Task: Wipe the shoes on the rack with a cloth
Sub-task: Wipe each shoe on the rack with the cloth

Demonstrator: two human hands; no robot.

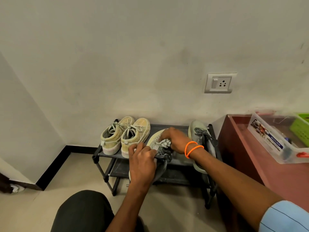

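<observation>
A low black shoe rack stands against the wall. A pair of tan sneakers sits on its top shelf at the left. My left hand grips a grey sneaker by its laced middle, held just over the rack's front. My right hand presses a bunched pale cloth onto the sneaker's upper, near the toe. The matching grey sneaker lies on the shelf at the right, partly hidden by my right forearm.
A reddish-brown cabinet stands right of the rack, carrying a clear plastic box and a green basket. A wall socket is above. My dark-trousered knee is in the foreground on the tiled floor.
</observation>
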